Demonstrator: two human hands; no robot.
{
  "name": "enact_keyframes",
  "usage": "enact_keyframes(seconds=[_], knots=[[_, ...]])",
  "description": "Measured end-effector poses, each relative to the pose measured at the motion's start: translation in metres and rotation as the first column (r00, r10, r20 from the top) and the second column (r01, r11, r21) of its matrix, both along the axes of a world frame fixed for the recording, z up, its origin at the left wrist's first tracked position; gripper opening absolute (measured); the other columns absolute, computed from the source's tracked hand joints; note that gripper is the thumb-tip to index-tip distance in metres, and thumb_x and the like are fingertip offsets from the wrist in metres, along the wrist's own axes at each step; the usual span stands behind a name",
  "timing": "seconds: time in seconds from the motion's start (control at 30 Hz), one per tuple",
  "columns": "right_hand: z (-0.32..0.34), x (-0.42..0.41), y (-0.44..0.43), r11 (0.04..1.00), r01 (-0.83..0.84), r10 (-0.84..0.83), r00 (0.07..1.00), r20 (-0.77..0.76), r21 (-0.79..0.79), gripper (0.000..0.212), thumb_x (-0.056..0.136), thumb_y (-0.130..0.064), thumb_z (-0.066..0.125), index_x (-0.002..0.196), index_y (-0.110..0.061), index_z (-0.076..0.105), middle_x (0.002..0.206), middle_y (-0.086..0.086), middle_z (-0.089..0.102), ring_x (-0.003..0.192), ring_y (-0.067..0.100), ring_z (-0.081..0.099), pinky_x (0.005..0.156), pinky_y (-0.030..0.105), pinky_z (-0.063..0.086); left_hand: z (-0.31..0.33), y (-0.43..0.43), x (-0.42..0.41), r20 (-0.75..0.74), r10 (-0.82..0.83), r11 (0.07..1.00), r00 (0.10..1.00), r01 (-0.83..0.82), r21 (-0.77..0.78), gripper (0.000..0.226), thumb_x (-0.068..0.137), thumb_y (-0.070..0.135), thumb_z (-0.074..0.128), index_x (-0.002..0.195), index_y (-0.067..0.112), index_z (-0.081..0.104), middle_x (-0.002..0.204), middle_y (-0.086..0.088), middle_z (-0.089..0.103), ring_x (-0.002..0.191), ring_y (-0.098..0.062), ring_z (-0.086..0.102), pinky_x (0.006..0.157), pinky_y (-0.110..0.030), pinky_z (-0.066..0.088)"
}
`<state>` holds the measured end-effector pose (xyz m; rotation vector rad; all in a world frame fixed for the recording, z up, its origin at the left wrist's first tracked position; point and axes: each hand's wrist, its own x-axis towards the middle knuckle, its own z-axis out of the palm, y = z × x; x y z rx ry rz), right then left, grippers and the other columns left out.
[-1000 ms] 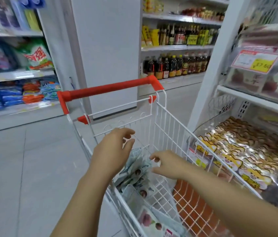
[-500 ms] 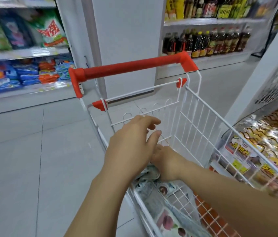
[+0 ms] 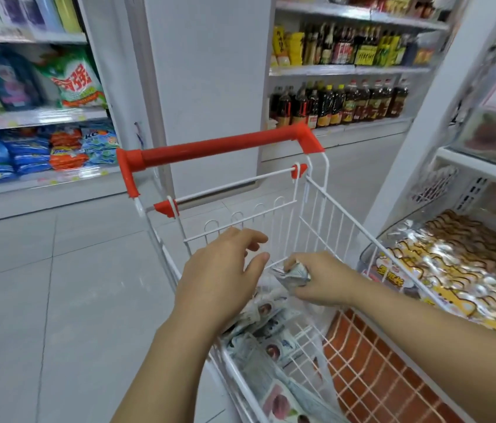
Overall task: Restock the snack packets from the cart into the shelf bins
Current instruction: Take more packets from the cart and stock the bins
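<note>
Underfoot, a grey tiled floor [image 3: 57,300] is spread across the left half of the view. It is bordered at the back by store shelves [image 3: 27,117], which are loaded with detergent bags [image 3: 73,80] on the left and dark bottles [image 3: 338,102] on the right, with a white pillar [image 3: 207,87] set between them. A white wire cart [image 3: 326,221] is parked in the middle, its far end marked by a red handle [image 3: 219,148]. Just beside the cart's right wall, a clear shelf bin [image 3: 368,248] is filled with golden snack packs [image 3: 454,264] (the print on them is too blurred to be read). The snack packets [image 3: 271,331] are heaped on the cart's bottom, against its left wall and towards the near end. The left hand [image 3: 219,279] is held above the cart's left rim, its fingers loosely spread and nothing gripped. The right hand [image 3: 326,279] is raised inside the cart near the middle. Its fingers are curled round one crumpled silvery packet [image 3: 294,274], which is held above the heap.
</note>
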<state>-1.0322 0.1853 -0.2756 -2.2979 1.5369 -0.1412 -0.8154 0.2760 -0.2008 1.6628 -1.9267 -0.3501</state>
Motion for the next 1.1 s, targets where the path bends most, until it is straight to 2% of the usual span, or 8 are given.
enact_keyframes(seconds=[0.13, 0.23, 0.4, 0.53, 0.7, 0.8, 0.93, 1.1], knots=[[0.048, -0.022, 0.039, 0.967, 0.209, -0.154, 0.934, 0.321, -0.144, 0.034, 0.079, -0.031, 0.077, 0.109, -0.039, 0.062, 0.096, -0.009, 0.070, 0.081, 0.010, 0.066, 0.071, 0.029, 0.054, 0.005, 0.006, -0.008, -0.132, -0.053, 0.988, 0.990, 0.071, 0.136, 0.020, 0.100, 0.046, 0.052, 0.106, 0.036, 0.068, 0.101, 0.018, 0.069, 0.093, 0.000, 0.063, 0.090, -0.036, 0.054], [0.075, -0.028, 0.074, 0.889, 0.313, -0.133, 0.875, 0.466, -0.335, 0.040, 0.076, -0.024, 0.079, 0.113, -0.033, 0.065, 0.103, -0.013, 0.069, 0.090, 0.006, 0.064, 0.078, 0.024, 0.051, 0.018, 0.023, -0.034, -0.316, -0.134, 0.925, 0.939, 0.233, 0.299, 0.042, 0.096, 0.064, 0.040, 0.106, 0.033, 0.067, 0.102, 0.014, 0.072, 0.091, 0.000, 0.068, 0.095, -0.035, 0.054], [0.098, -0.027, 0.127, 0.820, 0.305, -0.052, 0.883, 0.467, -0.485, 0.069, 0.065, 0.001, 0.075, 0.126, -0.029, 0.063, 0.119, -0.022, 0.054, 0.110, 0.001, 0.053, 0.091, 0.003, 0.035, 0.033, 0.059, -0.090, -0.827, -0.136, 0.769, 0.546, 0.584, 0.259, 0.064, 0.081, 0.073, 0.048, 0.136, 0.041, 0.045, 0.131, 0.014, 0.063, 0.114, -0.005, 0.066, 0.098, -0.033, 0.055], [0.097, -0.035, 0.161, 0.865, 0.195, 0.036, 0.895, 0.444, -0.462, 0.095, 0.065, -0.007, 0.077, 0.144, -0.042, 0.038, 0.144, -0.024, 0.036, 0.140, 0.002, 0.032, 0.110, 0.005, 0.019, 0.031, 0.079, -0.113, -0.890, -0.170, 0.833, 0.424, 0.544, 0.099, 0.059, 0.087, 0.050, 0.068, 0.140, 0.033, 0.049, 0.133, 0.007, 0.066, 0.122, -0.012, 0.063, 0.104, -0.043, 0.052], [0.101, -0.056, 0.196, 0.853, 0.157, 0.123, 0.867, 0.483, -0.499, 0.092, 0.080, -0.024, 0.068, 0.148, -0.055, 0.014, 0.153, -0.020, 0.033, 0.146, 0.001, 0.026, 0.115, 0.021, 0.029, 0.027, 0.094, -0.113, -0.961, -0.102, 0.811, 0.256, 0.581, 0.068, 0.057, 0.077, 0.031, 0.075, 0.130, 0.017, 0.060, 0.116, -0.015, 0.072, 0.101, -0.028, 0.071, 0.086, -0.043, 0.057], [0.104, -0.063, 0.214, 0.866, 0.181, 0.143, 0.805, 0.576, -0.467, 0.083, 0.082, -0.033, 0.071, 0.145, -0.052, 0.021, 0.148, -0.023, 0.045, 0.142, 0.006, 0.038, 0.110, 0.030, 0.035, 0.021, 0.101, -0.113, -0.989, -0.004, 0.810, 0.150, 0.580, 0.085, 0.066, 0.063, 0.023, 0.076, 0.122, 0.001, 0.058, 0.105, -0.024, 0.071, 0.091, -0.032, 0.070, 0.080, -0.045, 0.060], [0.107, -0.065, 0.221, 0.850, 0.356, 0.026, 0.708, 0.706, -0.389, 0.063, 0.082, -0.044, 0.070, 0.136, -0.049, 0.038, 0.133, -0.030, 0.052, 0.128, -0.003, 0.049, 0.102, 0.026, 0.044, 0.022, 0.107, -0.114, -0.988, 0.030, 0.805, 0.148, 0.582, 0.112, 0.056, 0.069, 0.014, 0.065, 0.123, 0.000, 0.056, 0.097, -0.011, 0.075, 0.080, -0.022, 0.073, 0.067, -0.034, 0.060], [0.106, -0.059, 0.208, 0.850, 0.524, -0.245, 0.496, 0.833, -0.061, 0.087, 0.061, -0.063, 0.084, 0.135, -0.044, 0.043, 0.132, -0.020, 0.054, 0.118, -0.003, 0.055, 0.101, 0.033, 0.049, 0.019, 0.113, -0.119, -0.964, -0.008, 0.864, 0.267, 0.487, 0.128, 0.045, 0.090, -0.005, 0.057, 0.129, 0.019, 0.058, 0.112, -0.008, 0.075, 0.096, -0.027, 0.074, 0.072, -0.036, 0.059]])
